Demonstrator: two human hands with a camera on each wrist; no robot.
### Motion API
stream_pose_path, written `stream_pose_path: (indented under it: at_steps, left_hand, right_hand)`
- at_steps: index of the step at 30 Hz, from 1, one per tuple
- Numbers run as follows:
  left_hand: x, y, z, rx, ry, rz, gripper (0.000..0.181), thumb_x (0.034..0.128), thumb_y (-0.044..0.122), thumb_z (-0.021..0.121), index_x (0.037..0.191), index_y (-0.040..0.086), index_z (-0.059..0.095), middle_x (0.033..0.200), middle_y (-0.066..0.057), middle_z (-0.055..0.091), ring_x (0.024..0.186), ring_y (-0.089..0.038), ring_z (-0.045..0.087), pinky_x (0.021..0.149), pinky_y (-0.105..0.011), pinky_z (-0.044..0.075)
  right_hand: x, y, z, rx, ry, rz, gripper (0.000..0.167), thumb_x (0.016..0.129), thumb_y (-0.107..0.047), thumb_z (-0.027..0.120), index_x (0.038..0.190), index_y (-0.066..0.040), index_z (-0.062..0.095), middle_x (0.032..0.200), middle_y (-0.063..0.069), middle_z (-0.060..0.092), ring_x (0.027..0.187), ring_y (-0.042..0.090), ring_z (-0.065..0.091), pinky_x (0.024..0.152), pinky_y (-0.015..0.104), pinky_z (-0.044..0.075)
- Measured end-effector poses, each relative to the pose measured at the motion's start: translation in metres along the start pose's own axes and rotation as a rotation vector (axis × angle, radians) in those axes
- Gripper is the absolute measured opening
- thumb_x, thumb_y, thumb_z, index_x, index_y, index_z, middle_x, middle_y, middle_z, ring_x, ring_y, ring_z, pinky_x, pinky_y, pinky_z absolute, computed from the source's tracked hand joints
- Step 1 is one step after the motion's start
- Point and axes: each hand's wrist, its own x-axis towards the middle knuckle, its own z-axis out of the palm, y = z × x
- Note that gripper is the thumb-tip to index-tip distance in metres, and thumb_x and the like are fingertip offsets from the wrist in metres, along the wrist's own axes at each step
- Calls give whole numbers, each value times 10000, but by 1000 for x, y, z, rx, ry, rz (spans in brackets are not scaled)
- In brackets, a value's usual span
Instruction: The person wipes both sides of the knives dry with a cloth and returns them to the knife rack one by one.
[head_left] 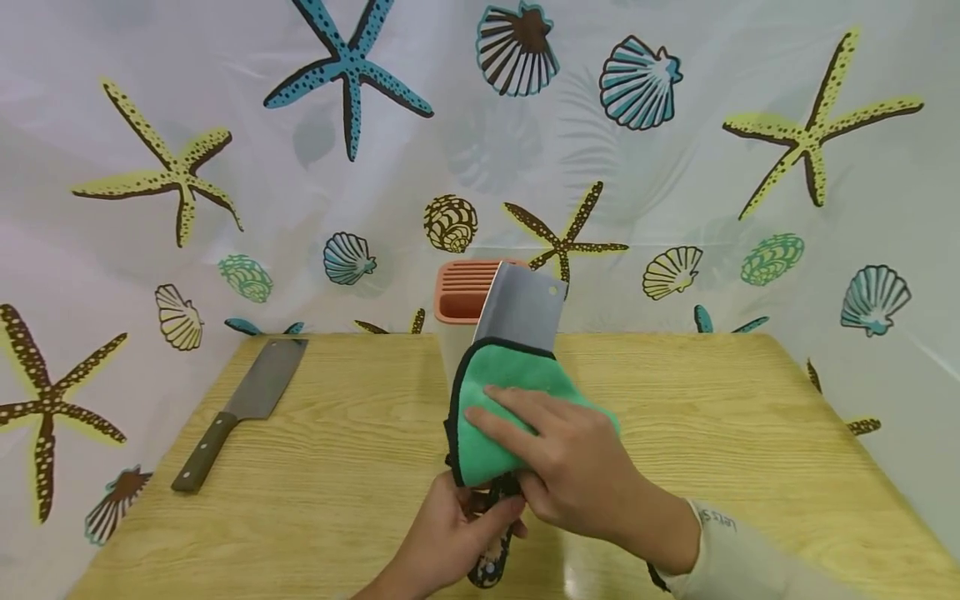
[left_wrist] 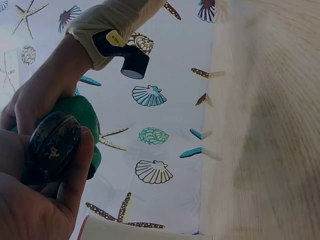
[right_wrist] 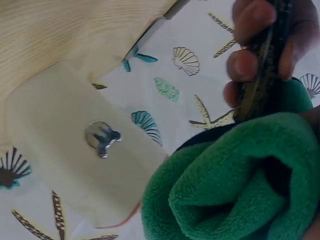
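A cleaver with a wide steel blade (head_left: pixel 522 308) is held upright, tilted slightly right. The left hand (head_left: pixel 442 533) grips its dark speckled handle (head_left: pixel 491 562), whose rounded end (left_wrist: pixel 55 142) faces the left wrist camera. Folded over the lower blade is a green cloth (head_left: pixel 487 417) with black edging. The right hand (head_left: pixel 577 462) presses the cloth against the blade, index and middle fingers extended over it. Folds of the cloth (right_wrist: pixel 240 175) fill the lower right of the right wrist view, where the left hand's fingers (right_wrist: pixel 245 65) wrap the handle.
A white knife block (head_left: pixel 450 342) with an orange slotted top stands behind the cleaver, partly hidden by it. Another cleaver (head_left: pixel 266 379) with a dark green handle lies on the wooden table (head_left: pixel 337 517) at the left. A patterned curtain (head_left: pixel 637 200) hangs behind and at both sides.
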Motion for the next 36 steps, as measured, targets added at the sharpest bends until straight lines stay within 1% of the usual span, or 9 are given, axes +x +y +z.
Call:
stream_pose_path:
  at_steps: [2, 5, 10, 15, 18, 21, 27, 34, 36]
  left_hand:
    - [-1, 0, 1, 43, 12, 16, 274, 1015, 137, 583, 1228, -34, 562, 1008, -343, 645, 724, -9, 688, 534, -250, 565]
    - [-2, 1, 1, 53, 0, 36, 274, 1028, 143, 561, 1258, -6, 560, 1068, -307, 650, 754, -21, 700, 531, -268, 574]
    - [-3, 5, 3, -14, -49, -13, 344, 1044, 177, 539, 1344, 9, 534, 1164, -314, 651, 812, -12, 709, 661, -282, 612]
    - [-6, 8, 5, -47, -64, -102, 394, 1032, 221, 568, 1380, 43, 519, 1207, -299, 662, 837, -13, 710, 781, -273, 612]
    - [-7, 8, 4, -65, -74, -87, 403, 1036, 212, 560, 1386, 20, 507, 1207, -324, 649, 842, -14, 713, 779, -273, 614]
    - [-6, 6, 3, -87, -71, -13, 386, 1046, 162, 531, 1377, -34, 495, 1182, -376, 622, 832, -8, 711, 718, -268, 613]
    - [-2, 3, -1, -116, -15, 130, 333, 1038, 67, 511, 1323, -106, 509, 1105, -417, 597, 796, -25, 714, 618, -245, 598]
    - [-2, 4, -10, -52, 98, 131, 272, 961, 26, 615, 1173, -135, 559, 851, -412, 600, 723, -37, 692, 633, -311, 610]
    - [-2, 3, -14, 13, 120, 189, 269, 935, -26, 613, 1166, -151, 556, 889, -383, 627, 809, -11, 683, 720, -291, 614]
  right_hand:
    - [2, -4, -1, 7, 7, -17, 721, 619, 20, 591, 1301, -210, 650, 1230, 54, 700, 1028, 236, 721, 754, 403, 630]
    - [10, -1, -5, 8, 11, -8, 701, 649, -14, 620, 1320, -213, 640, 1270, 67, 682, 1123, 248, 683, 903, 513, 591]
    - [26, 20, -12, -8, -12, 83, 656, 766, -156, 671, 1411, -204, 565, 1436, 130, 578, 1332, 342, 547, 1083, 717, 376]
    - [32, 40, -19, -36, -10, 198, 680, 807, -188, 667, 1468, -195, 507, 1514, 156, 496, 1390, 386, 484, 1125, 691, 349]
    - [29, 41, -20, -41, -36, 185, 688, 812, -196, 679, 1475, -183, 496, 1514, 156, 498, 1389, 383, 489, 1119, 659, 385]
    - [26, 33, -19, -19, -91, 125, 701, 804, -197, 692, 1476, -186, 494, 1498, 137, 524, 1378, 346, 515, 1107, 617, 427]
    - [17, 15, -14, 168, -140, 95, 703, 737, -84, 663, 1418, -228, 561, 1378, 33, 643, 1292, 225, 609, 1065, 546, 496]
    - [2, 2, -6, 480, -105, 53, 566, 839, 3, 629, 1377, -169, 596, 1343, 8, 662, 1265, 192, 623, 1093, 453, 499]
    - [-2, -2, -4, 532, -70, 21, 558, 844, 31, 619, 1375, -139, 595, 1335, 31, 662, 1265, 204, 620, 1115, 408, 484]
